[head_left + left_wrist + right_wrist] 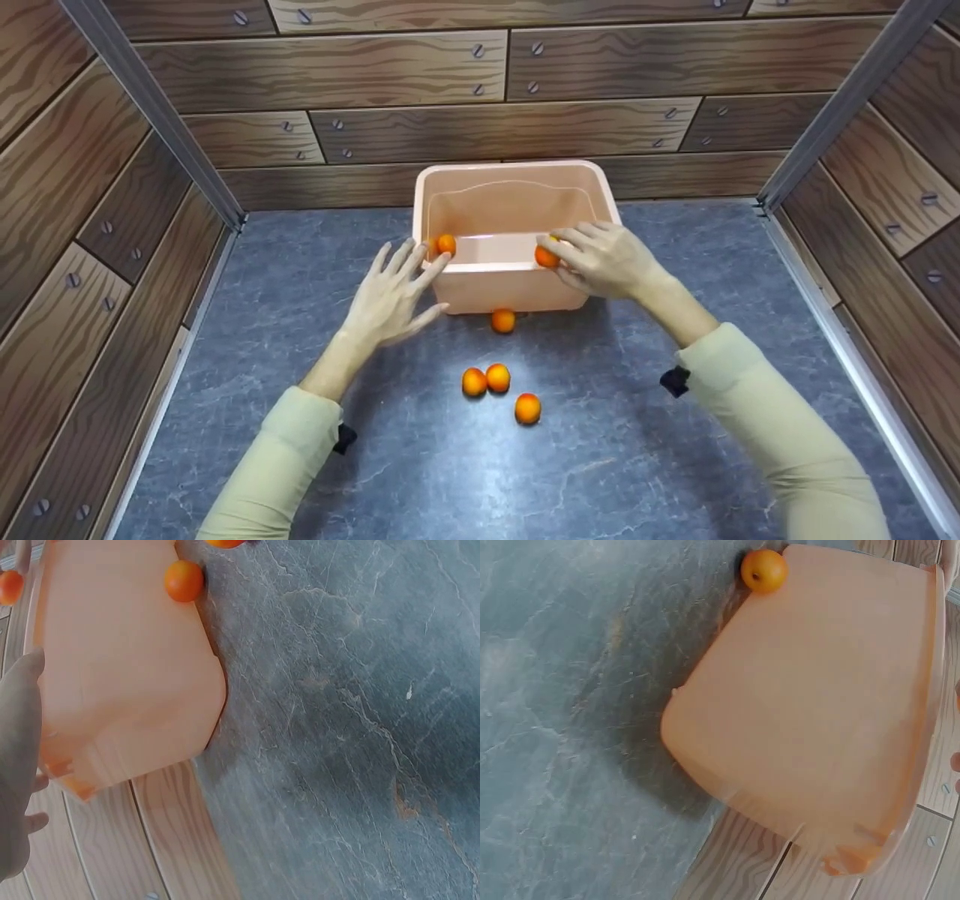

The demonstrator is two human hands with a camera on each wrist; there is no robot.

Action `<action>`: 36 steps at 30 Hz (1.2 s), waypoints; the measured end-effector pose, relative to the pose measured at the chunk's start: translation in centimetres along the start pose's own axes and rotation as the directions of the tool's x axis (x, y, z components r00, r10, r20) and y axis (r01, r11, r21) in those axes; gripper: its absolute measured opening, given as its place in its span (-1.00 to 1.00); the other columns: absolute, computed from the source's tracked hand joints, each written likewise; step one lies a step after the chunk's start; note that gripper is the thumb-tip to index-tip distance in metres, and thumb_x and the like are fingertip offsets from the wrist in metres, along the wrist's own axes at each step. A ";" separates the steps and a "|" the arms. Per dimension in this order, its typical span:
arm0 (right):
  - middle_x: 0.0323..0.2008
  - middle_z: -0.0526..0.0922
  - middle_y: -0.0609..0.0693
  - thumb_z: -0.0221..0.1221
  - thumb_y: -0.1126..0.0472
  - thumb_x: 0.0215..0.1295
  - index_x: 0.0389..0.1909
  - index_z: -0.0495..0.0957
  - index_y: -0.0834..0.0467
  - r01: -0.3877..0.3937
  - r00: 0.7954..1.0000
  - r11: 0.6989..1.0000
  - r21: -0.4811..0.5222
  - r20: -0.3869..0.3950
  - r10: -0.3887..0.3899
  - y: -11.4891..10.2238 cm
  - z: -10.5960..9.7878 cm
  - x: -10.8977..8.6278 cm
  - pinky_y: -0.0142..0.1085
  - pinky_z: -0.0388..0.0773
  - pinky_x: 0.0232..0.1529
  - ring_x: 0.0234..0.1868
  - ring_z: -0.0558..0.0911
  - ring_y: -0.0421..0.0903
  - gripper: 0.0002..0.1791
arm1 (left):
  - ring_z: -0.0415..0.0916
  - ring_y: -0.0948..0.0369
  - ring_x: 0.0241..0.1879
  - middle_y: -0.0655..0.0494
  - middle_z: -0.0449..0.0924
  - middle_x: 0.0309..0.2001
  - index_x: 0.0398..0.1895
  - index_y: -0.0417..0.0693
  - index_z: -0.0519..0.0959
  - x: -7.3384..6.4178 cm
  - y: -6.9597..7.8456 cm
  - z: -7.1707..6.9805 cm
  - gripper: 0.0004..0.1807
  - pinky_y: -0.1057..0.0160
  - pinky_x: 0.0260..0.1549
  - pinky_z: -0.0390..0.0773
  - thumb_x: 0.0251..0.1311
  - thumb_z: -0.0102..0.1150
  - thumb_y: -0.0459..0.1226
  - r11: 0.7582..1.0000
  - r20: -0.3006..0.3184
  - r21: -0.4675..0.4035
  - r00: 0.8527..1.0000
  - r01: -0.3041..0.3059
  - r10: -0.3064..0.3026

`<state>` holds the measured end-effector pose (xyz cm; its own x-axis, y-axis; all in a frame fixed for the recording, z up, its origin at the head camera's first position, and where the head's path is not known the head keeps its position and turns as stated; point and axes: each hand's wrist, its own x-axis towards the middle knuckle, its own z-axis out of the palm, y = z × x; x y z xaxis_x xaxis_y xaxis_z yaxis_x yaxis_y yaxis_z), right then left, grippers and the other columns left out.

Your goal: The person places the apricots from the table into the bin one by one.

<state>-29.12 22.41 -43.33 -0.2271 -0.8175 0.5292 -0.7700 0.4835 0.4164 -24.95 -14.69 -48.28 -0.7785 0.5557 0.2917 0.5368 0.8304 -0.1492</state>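
A pink plastic bin [510, 289] stands on the grey marbled surface. My right hand [611, 259] grips a small orange [547, 256] at the bin's front right rim, fingers curled over it. My left hand [386, 296] is spread at the front left corner, its fingers straight and fingertips at the rim. Close to those fingertips, another small orange [446, 244] shows inside the bin. One orange [503, 321] lies right at the foot of the bin's front wall, seen also in the right wrist view as an orange [763, 571] with a dark dimple.
Nearer to me, two oranges [486, 380] lie side by side, and a single orange [528, 409] sits to their right. Wood-patterned panels [405, 71] rise behind the bin and on both sides. Metal strips [862, 375] edge the surface.
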 end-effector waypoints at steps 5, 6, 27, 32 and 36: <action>-0.09 0.84 0.09 0.36 0.07 0.28 0.19 0.65 0.14 0.003 1.000 1.000 -0.007 -0.009 -0.003 0.6 0.2 0.8 -0.14 0.74 -0.28 -0.26 0.77 0.07 -0.52 | 0.28 -0.16 0.57 -0.14 0.37 0.54 0.66 0.25 0.21 0.0 0.1 0.3 -0.18 -0.27 0.56 0.26 0.44 -0.02 0.32 1.000 -0.023 -0.003 1.000 -0.008 0.008; -0.09 0.84 0.08 0.37 0.07 0.27 0.19 0.65 0.14 0.001 1.000 1.000 -0.011 -0.015 -0.002 0.8 0.2 0.9 -0.14 0.73 -0.29 -0.27 0.77 0.07 -0.51 | 0.27 -0.16 0.58 -0.14 0.36 0.55 0.66 0.25 0.20 0.1 0.1 0.3 -0.18 -0.27 0.56 0.25 0.45 -0.04 0.32 1.000 -0.020 -0.004 1.000 -0.008 0.008; -0.11 0.80 0.13 0.41 0.11 0.24 0.18 0.62 0.13 -0.069 0.985 0.998 -0.014 0.158 0.070 3.3 2.7 1.4 -0.03 0.75 -0.17 -0.18 0.75 0.15 -0.52 | 0.29 -0.16 0.56 -0.14 0.39 0.53 0.65 0.24 0.21 0.0 -0.1 0.2 -0.19 -0.26 0.55 0.28 0.44 -0.03 0.32 1.000 -0.049 0.003 0.999 -0.013 0.014; -0.11 0.79 0.16 0.39 0.10 0.27 0.16 0.61 0.13 -0.116 0.964 0.993 -0.016 0.238 0.116 3.9 2.8 1.3 0.02 0.75 -0.11 -0.11 0.75 0.19 -0.55 | 0.28 -0.15 0.57 -0.14 0.37 0.54 0.66 0.24 0.20 0.0 0.0 0.3 -0.17 -0.25 0.56 0.26 0.44 -0.01 0.32 1.000 -0.044 0.000 0.999 -0.011 0.011; -0.12 0.78 0.15 0.36 0.06 0.32 0.16 0.61 0.11 -0.153 0.951 0.988 -0.008 0.272 0.149 4.3 2.8 1.1 0.04 0.75 -0.21 -0.06 0.73 0.18 -0.57 | 0.28 -0.16 0.57 -0.14 0.38 0.55 0.65 0.23 0.22 0.1 0.0 0.3 -0.16 -0.26 0.55 0.27 0.42 0.05 0.31 1.000 -0.048 -0.008 0.999 -0.008 0.008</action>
<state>-34.35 22.69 -43.08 -0.4929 -0.7902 0.3641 -0.7213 0.6052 0.3370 -25.13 -14.66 -48.58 -0.7578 0.5593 0.3361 0.5454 0.8257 -0.1443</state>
